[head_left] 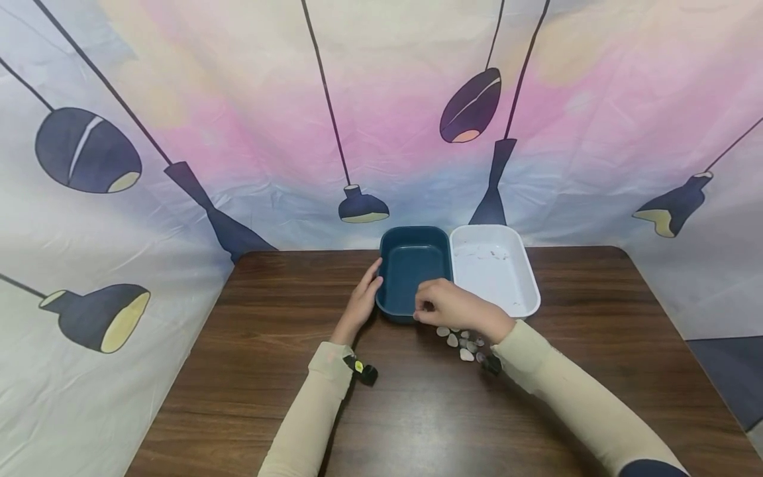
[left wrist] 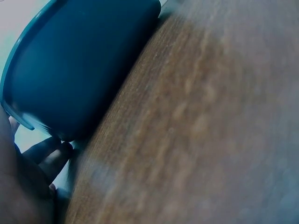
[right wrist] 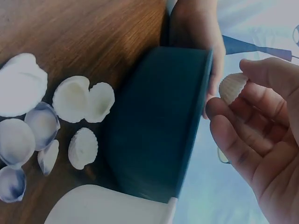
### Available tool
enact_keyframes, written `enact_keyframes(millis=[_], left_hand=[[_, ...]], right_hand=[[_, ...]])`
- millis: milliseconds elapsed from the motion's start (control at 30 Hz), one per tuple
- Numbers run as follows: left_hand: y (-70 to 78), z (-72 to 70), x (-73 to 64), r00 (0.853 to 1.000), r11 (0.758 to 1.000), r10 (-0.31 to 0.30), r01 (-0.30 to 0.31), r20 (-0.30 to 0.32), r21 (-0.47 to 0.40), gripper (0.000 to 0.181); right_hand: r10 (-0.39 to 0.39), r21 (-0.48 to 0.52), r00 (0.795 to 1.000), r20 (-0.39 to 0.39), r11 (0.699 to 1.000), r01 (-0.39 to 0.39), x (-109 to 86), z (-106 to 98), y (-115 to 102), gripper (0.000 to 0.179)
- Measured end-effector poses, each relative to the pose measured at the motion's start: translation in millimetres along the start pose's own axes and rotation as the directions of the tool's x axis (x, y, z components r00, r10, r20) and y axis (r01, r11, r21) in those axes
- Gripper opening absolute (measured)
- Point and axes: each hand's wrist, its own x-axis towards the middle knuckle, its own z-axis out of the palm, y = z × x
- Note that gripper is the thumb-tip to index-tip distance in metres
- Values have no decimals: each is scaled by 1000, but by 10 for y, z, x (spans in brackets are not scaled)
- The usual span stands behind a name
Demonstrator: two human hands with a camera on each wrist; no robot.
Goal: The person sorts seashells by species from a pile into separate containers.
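Observation:
My right hand (head_left: 447, 303) is above the near edge of a dark teal tray (head_left: 412, 262). Between thumb and fingertips it pinches a small ribbed seashell (right wrist: 232, 87), seen in the right wrist view but hidden in the head view. My left hand (head_left: 359, 303) rests against the tray's left side with its fingers extended. Fingertips (left wrist: 55, 161) touch the outer wall low down in the left wrist view. Several more seashells (head_left: 467, 354) lie loose on the table before the trays, some whitish, some purple-tinged (right wrist: 42, 126).
A white tray (head_left: 495, 275) stands directly right of the teal one, with small dark specks inside. Both sit at the far edge of the brown wooden table (head_left: 411, 424). Behind hangs a cloth backdrop (head_left: 268, 132) printed with lamps.

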Motion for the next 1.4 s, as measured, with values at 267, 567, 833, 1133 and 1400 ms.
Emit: enact_keyframes(millis=[267,567,833,1133,1400], left_hand=[[-60,30,-83,999,999,-39,39,-12,6,54],[-41,16,-81,1000,999,-31,31,5,-29,54],[-30,14,-45,1000,1000,-19,19,-3,-8,53],[-28,1,-23,1000,1000,-28,28,-12,8,53],[32,-10,-28,999,999,-35,35,2,-5,53]], right_hand=[[60,9,998,-17,998,-60,57,133,58,13],[84,-43,996,24,996,-83,165,242,161,9],[103,-98,993,60,990,-96,257,273,243,14],[152,-105,986,71,984,-144,370,345,341,12],[222,-126,972,71,969,-212,441,397,380,11]])
